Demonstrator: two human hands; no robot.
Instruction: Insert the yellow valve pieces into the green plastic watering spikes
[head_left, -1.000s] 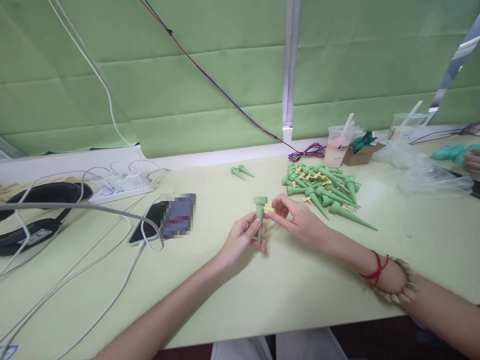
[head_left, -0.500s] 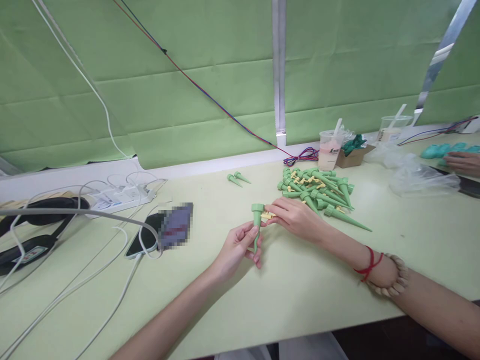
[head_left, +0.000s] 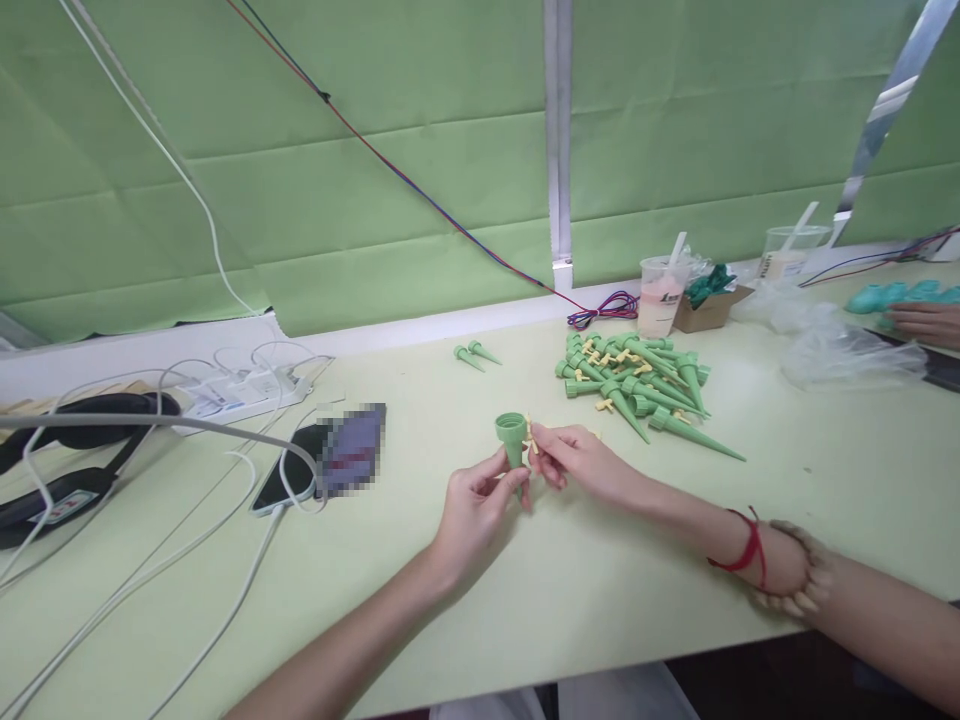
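Between the fingers of my left hand is a green plastic watering spike, its wide threaded mouth tipped up toward me. My right hand pinches a small yellow valve against the spike's side, just below the cap; whether it is seated there cannot be seen. Beyond my right hand lies a pile of green spikes, many with yellow valves fitted. Two more spikes rest apart, to the left of the pile.
At left are a phone, white cables, a power strip and black headphones. Behind the pile stand a drink cup and a small cardboard box. Plastic bags and another person's hand are at right.
The spike has tilted so its open mouth now faces me. My right hand has shifted slightly lower, and the yellow valve has turned from lying sideways to more upright beside the spike.
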